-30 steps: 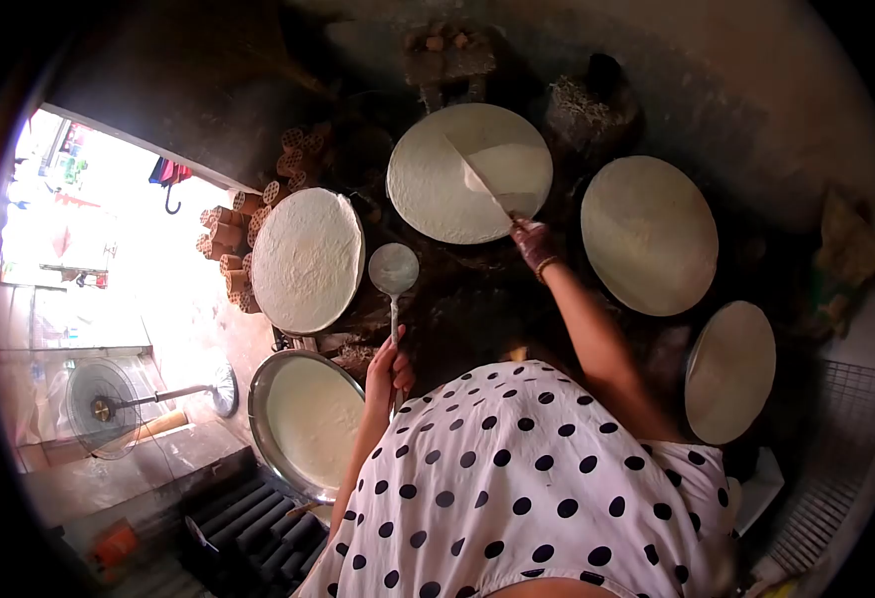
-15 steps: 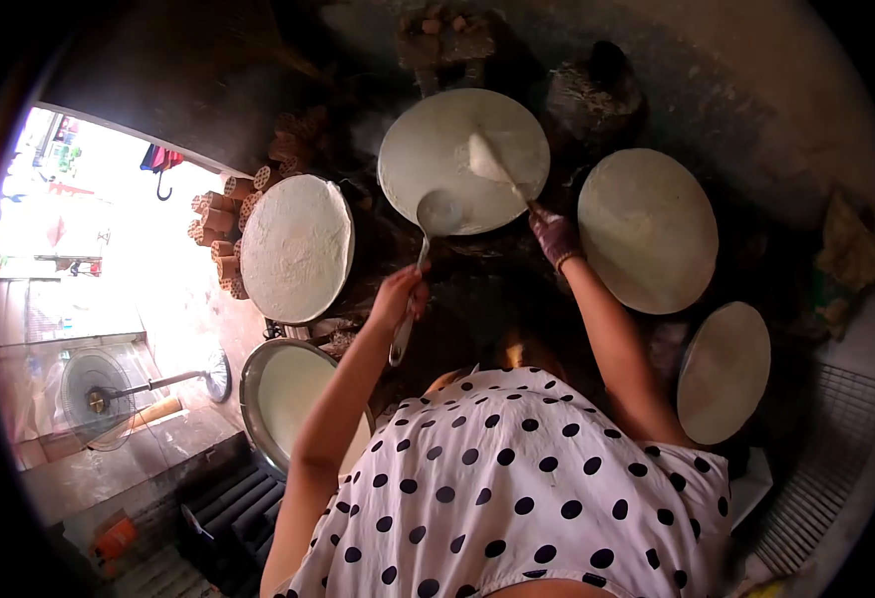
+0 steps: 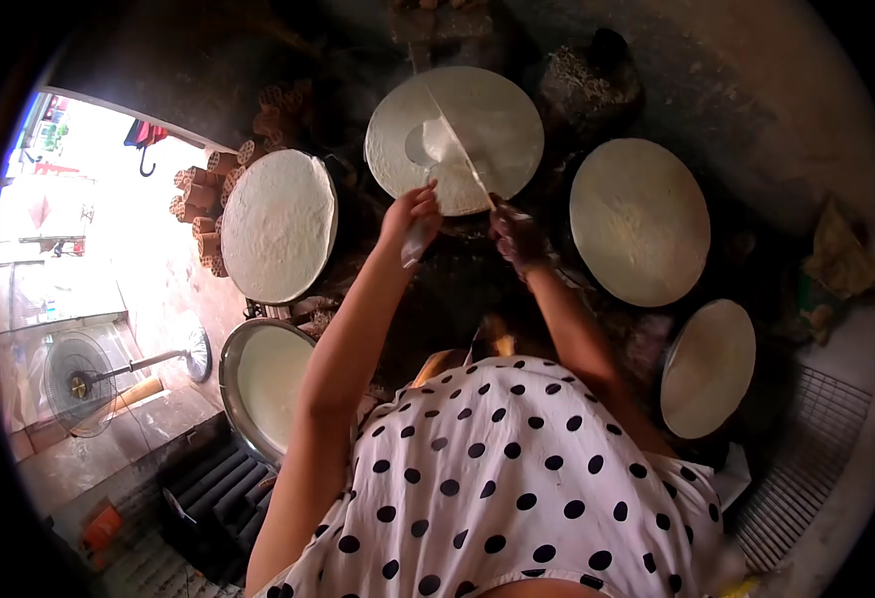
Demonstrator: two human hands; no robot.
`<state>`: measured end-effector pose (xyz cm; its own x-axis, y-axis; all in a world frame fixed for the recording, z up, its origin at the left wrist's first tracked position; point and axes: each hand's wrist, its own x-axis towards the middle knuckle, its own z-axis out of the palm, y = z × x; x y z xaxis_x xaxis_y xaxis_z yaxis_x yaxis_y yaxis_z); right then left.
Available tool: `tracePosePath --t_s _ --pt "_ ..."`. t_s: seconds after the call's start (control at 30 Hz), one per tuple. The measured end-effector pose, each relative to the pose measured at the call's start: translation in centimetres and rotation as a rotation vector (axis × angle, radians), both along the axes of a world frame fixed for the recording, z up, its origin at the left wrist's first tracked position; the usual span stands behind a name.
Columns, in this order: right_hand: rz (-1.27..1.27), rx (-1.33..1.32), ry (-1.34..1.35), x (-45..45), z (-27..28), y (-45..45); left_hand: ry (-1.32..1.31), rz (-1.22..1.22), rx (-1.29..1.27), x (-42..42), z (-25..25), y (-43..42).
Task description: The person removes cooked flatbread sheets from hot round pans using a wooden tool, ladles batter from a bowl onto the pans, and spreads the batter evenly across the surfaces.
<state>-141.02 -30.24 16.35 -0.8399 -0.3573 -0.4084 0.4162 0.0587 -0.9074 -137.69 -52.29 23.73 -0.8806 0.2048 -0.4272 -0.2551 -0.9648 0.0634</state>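
Note:
A round white griddle (image 3: 502, 110) coated with a pale wet layer lies ahead of me. My left hand (image 3: 414, 219) is closed around the handle of a ladle (image 3: 428, 145), whose bowl rests over the left-middle part of that layer. The handle's end shows below the fist. In a dark glove, my right hand (image 3: 519, 237) grips a long thin spatula (image 3: 460, 143), turned nearly edge-on and slanting across the griddle beside the ladle. Whether its blade touches the surface I cannot tell.
White-coated rounds stand at the left (image 3: 280, 227), right (image 3: 640, 221) and lower right (image 3: 709, 369). A metal basin (image 3: 270, 374) of pale liquid sits by my left forearm. Beyond are stacked perforated clay-coloured cylinders (image 3: 198, 199), dark cylinders (image 3: 220, 498) and a fan (image 3: 81, 384).
The ladle bowl has moved forward and left, further onto the griddle. The spatula has turned from flat to nearly edge-on, and my right hand has come closer to my left. The view has shifted slightly.

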Motion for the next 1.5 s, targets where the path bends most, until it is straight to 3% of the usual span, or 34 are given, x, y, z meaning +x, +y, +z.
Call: tracePosePath --t_s 0.1,0.17,0.2,0.23,0.3,0.37,0.4,0.43,0.5,0.53,0.6,0.63,0.7,0.73,0.8,0.83,0.9,0.97,1.03,1.1,1.17,1.2,1.23,1.27,1.3,1.33,1.37,1.43,1.5 --pt "-0.275 0.368 0.467 -0.8 0.5 2.3 0.128 0.008 -0.532 6.2 6.7 -0.2" --pt "0.005 0.513 0.208 1.1 5.8 2.0 0.121 -0.011 -0.556 7.3 7.1 -1.3" --pt "0.088 0.541 0.322 1.1 -2.5 2.6 0.112 -0.031 -0.576 7.5 7.2 -1.9" --pt "0.229 0.500 0.534 2.1 -2.5 2.1 0.117 -0.018 -0.576 8.1 7.2 -2.4" --pt "0.195 0.546 0.704 3.3 -2.1 3.2 0.050 -0.074 -0.472 9.7 7.2 -3.3" --pt "0.006 0.797 0.341 4.0 -1.9 3.6 -0.048 -0.064 -0.459 12.7 7.3 -3.8" --pt "-0.116 0.747 0.487 5.2 -2.9 3.5 -0.070 -0.070 -0.454 14.4 7.1 -4.1" --pt "-0.115 0.745 0.497 6.3 -2.9 3.6 -0.087 -0.078 -0.449 16.2 7.0 -4.5" --pt "0.136 0.666 0.492 7.8 -2.5 3.4 -0.119 -0.100 -0.547 20.0 7.5 -5.4" --pt "0.011 0.687 0.495 7.0 -3.8 3.2 -0.162 -0.128 -0.643 22.3 7.8 -5.8" --pt "-0.246 0.711 0.500 5.6 -6.8 2.9 -0.121 -0.092 -0.622 27.4 9.2 -6.4" --pt "-0.381 0.791 0.650 5.6 -5.0 2.0 -0.089 -0.064 -0.601 30.1 9.7 -6.5" --pt "-0.046 0.921 0.623 5.5 -1.2 0.2 -0.130 -0.004 -0.560 35.0 9.9 -6.3" --pt "-0.185 0.610 0.523 1.7 -5.5 0.4 -0.127 0.064 -0.567 37.2 8.6 -5.7" --pt "-0.278 0.822 0.361 1.4 -0.2 -3.1 -0.183 0.145 -0.289 40.1 6.5 -6.5" --pt "-0.321 0.695 0.587 -1.3 -5.0 -3.5 -0.211 0.195 -0.083 41.2 4.8 -7.4" --pt "0.088 0.714 0.575 -1.3 -1.4 -7.2 -0.190 0.276 -0.138 43.4 4.6 -7.3" --pt "0.158 0.468 0.693 -0.7 -2.4 -12.0 -0.165 0.335 -0.195 45.1 5.9 -7.3" --pt "0.249 0.703 0.805 1.7 1.1 -16.3 -0.359 0.306 -1.001 46.5 8.5 -6.9" --pt "0.583 0.670 0.487 2.1 1.9 -21.9 -0.418 0.335 -0.997 45.6 8.4 -8.1" --pt "0.693 0.939 1.021 4.5 -0.3 -28.3 -0.407 0.541 -0.503 44.4 7.3 -9.7" --pt "0.842 0.847 1.062 6.1 -0.3 -30.7 -0.362 0.736 -0.197 43.9 7.0 -10.4" --pt "0.897 0.759 1.194 6.3 -5.9 -33.8 -0.382 0.762 -0.194 44.2 7.3 -10.5" --pt "0.939 0.854 1.098 10.1 -2.2 -36.5 -0.317 0.823 -0.228 44.5 7.7 -10.2" --pt "0.929 0.805 1.227 13.1 -1.0 -37.9 -0.251 0.879 -0.264 44.8 8.0 -9.9" --pt "0.896 0.643 1.308 14.3 -3.6 -40.3 -0.354 0.777 -0.579 45.3 8.4 -9.6" --pt "0.945 0.662 1.173 16.7 0.9 -41.8 -0.373 0.785 -0.573 45.0 8.9 -9.8" --pt "0.977 0.750 1.119 19.5 2.3 -45.0 -0.694 0.689 -0.872 44.1 10.0 -9.5" --pt "1.006 0.793 1.129 20.3 1.5 -47.3 -0.661 0.715 -0.815 44.0 9.0 -10.3"
